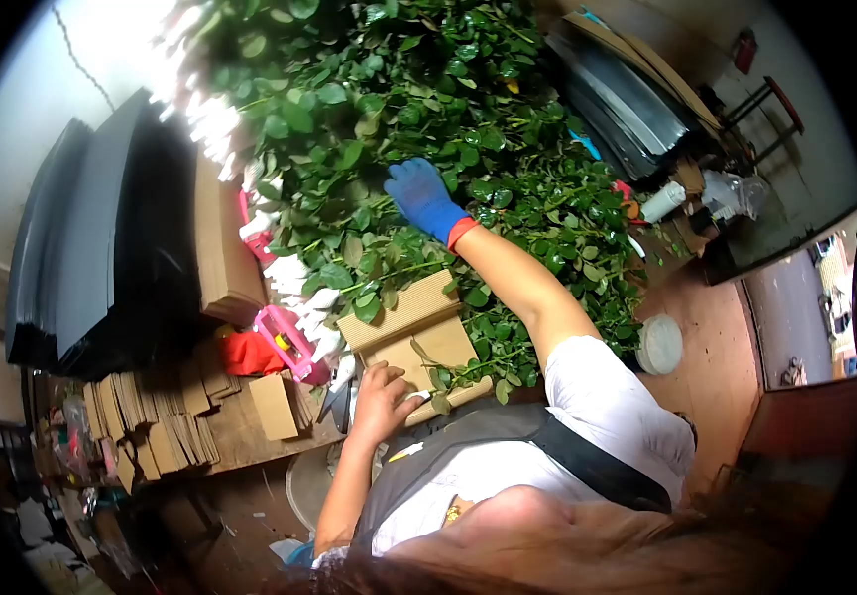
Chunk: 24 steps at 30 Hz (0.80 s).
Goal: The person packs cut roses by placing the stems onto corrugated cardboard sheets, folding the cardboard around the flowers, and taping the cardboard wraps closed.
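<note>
Right hand (426, 198), blue-gloved, was on the leaves (294, 114). Bare left hand (381, 402) was at the folded cardboard (394, 357), near edge. Pink object (289, 342) lay left on worktop (240, 436); dark sheets (101, 228) stood farther left. White bucket (659, 344) sat right.

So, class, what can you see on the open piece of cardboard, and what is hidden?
Leafy stems lie partly on the cardboard; the left hand is over its near left side. Both cover parts of it; whatever is directly beneath the cardboard cannot be seen.
</note>
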Tool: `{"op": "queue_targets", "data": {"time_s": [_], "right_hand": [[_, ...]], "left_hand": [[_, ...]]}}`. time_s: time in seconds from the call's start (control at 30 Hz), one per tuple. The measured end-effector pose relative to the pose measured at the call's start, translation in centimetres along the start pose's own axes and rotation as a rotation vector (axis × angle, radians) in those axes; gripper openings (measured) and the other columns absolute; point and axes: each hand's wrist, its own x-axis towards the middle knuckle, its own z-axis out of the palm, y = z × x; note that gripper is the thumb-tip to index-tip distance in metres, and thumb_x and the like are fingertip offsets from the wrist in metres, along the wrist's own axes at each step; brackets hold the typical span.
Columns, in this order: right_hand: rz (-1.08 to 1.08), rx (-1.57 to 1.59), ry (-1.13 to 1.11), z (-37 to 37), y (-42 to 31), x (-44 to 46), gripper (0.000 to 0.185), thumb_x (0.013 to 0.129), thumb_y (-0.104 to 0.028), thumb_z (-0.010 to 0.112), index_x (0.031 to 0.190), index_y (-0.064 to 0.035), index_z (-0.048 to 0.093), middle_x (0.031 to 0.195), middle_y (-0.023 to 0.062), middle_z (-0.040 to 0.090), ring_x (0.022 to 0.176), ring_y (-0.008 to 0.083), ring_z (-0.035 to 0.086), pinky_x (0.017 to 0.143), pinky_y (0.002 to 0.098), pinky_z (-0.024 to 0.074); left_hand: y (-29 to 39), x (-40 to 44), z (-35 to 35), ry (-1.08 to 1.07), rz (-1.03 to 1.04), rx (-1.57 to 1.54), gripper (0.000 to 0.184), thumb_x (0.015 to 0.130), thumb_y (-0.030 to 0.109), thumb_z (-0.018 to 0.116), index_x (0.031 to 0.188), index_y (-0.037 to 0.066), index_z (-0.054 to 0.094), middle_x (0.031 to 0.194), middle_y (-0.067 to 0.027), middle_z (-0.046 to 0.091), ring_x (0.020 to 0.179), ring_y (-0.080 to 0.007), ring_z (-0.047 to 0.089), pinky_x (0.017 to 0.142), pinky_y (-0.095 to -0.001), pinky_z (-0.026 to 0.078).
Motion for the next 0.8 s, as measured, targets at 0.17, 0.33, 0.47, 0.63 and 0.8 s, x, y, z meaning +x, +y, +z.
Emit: {"op": "queue_targets", "data": {"time_s": [0.17,0.33,0.47,0.63,0.8], "right_hand": [[0.018,0.35,0.331,-11.7,1.4,-0.4,0.021,0.09,-0.025,0.064,0.109,-0.015,0.066,0.102,0.0087,0.067,0.088,0.0322,0.066,0.076,0.0429,0.053],[-0.372,0.421,0.451,-18.1,-0.8,-4.7,0.026,0.091,-0.02,0.063,0.117,-0.0186,0.064,0.111,0.004,0.068,0.088,0.0268,0.066,0.074,0.0384,0.0533],[-0.516,0.226,0.263,-20.7,-1.3,-12.4,0.032,0.088,-0.014,0.064,0.119,-0.0198,0.064,0.107,0.0028,0.065,0.09,0.0231,0.064,0.074,0.0382,0.0517],[-0.28,0.378,-0.143,-15.8,2.3,-24.1,0.03,0.088,-0.022,0.069,0.118,-0.022,0.068,0.095,0.0035,0.064,0.088,0.0245,0.064,0.075,0.0395,0.0525],[0.011,0.579,-0.342,-10.0,4.2,-31.2,0.02,0.091,-0.027,0.067,0.11,-0.0202,0.071,0.101,0.008,0.069,0.094,0.0318,0.066,0.083,0.0453,0.0528]], "left_hand": [[-0.2,0.8,0.0,0.048,0.017,-0.019,0.023,0.077,0.026,0.081,0.091,0.009,0.074,0.117,-0.0133,0.065,0.124,-0.0405,0.05,0.103,-0.0485,0.044],[0.2,0.2,0.2,0.019,-0.001,-0.054,0.026,0.078,0.025,0.083,0.096,0.008,0.075,0.119,-0.0122,0.064,0.122,-0.0356,0.052,0.101,-0.0452,0.045],[0.1,0.4,-0.3,-0.026,-0.053,-0.013,0.027,0.078,0.026,0.085,0.096,0.008,0.076,0.117,-0.0147,0.065,0.12,-0.0361,0.055,0.099,-0.0442,0.047],[-1.2,0.4,-0.3,-0.022,-0.166,-0.139,0.075,0.068,0.031,0.091,0.131,0.003,0.059,0.125,-0.02,0.064,0.11,-0.0375,0.063,0.096,-0.0434,0.049],[-0.2,0.5,-0.4,0.024,-0.197,-0.049,0.099,0.064,0.029,0.094,0.147,0.006,0.044,0.138,-0.0213,0.057,0.124,-0.0382,0.057,0.102,-0.0448,0.047]]}}
